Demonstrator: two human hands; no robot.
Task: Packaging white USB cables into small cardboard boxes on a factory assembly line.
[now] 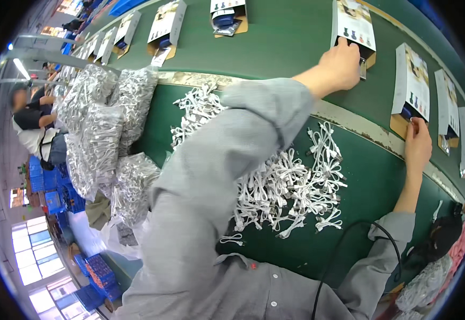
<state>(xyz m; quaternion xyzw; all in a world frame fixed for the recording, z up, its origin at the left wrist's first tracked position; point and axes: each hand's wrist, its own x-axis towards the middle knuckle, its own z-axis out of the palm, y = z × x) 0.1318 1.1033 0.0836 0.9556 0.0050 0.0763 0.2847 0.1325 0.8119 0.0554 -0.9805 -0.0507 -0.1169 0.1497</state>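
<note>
My left hand [341,68] reaches far across to the open near end of a white printed carton [352,22]. Its fingers curl into the opening, and their tips and anything in them are hidden. At the right, my right hand [418,143] has its fingers pinched at the open end of another carton [413,80], beside a dark blue item [406,112] inside. Whatever the right fingertips grip is too small to make out. Between my arms lies a loose pile of white bundled cables [280,186] on the green table [366,197].
More open cartons [166,24] line the green conveyor belt [275,56], beyond a worn pale rail [360,128]. Clear plastic bags [96,128] of cables are heaped at left. A black cord [344,234] hangs by my right forearm. Another person [35,125] stands far left.
</note>
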